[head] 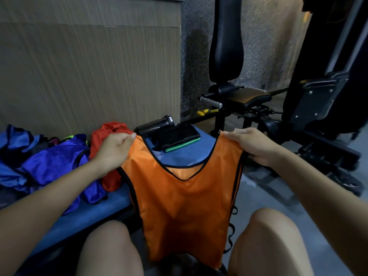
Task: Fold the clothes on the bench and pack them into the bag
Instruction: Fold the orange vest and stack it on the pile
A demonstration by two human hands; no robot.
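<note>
Knees bare at frame bottom; orange mesh bib (185,206) hangs between them, held up flat by its two shoulder straps. Left hand (114,149) pinches the left strap, right hand (253,145) grips the right strap: both grips closed on fabric, none spare.

Step, by my reading: bib spread for its first fold. Next move likely calls for bringing the straps together or laying it on the blue worktop (103,206).

Material: thin, glossy synthetic, slippery-looking, black binding at neck and armholes, black loops down one side. Limp; will want smoothing.

Unfolded on worktop: red bib (108,134), purple bibs (55,162). Folded stack, black over green (179,138), beside black bottle (154,124). Bag not identified with certainty.
</note>
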